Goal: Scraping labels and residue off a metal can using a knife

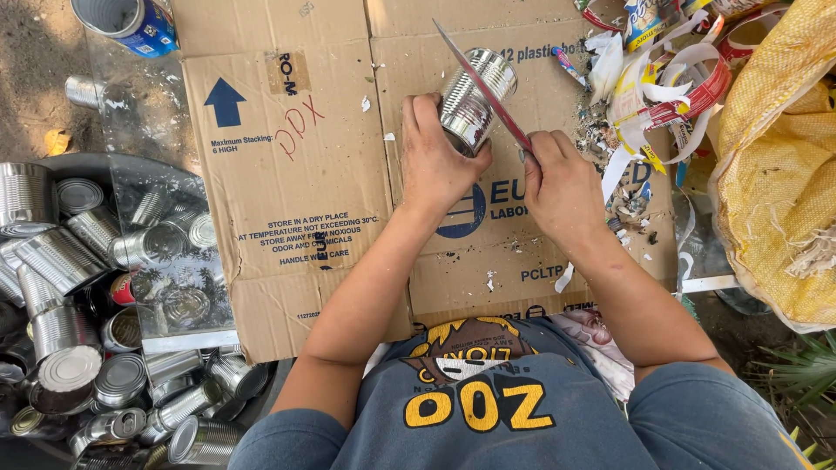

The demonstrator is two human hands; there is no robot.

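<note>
A: Cans [78, 287], bare, lay far left of the left hand [440, 161]?

B: Yes. That hand gripped one tin can [475, 100], steadying it on the cardboard [296, 218]. The right hand [562, 183] clenched a knife [483, 87] against it; torn labels [662, 87] lay beyond.

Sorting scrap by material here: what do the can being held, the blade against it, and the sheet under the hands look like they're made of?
The can looks like bare, shiny ribbed metal, probably tin-plated steel. The blade seems thin flat metal with a reddish sheen; its alloy can't be told. The sheet is brown corrugated cardboard, matte, creased and printed.
</note>
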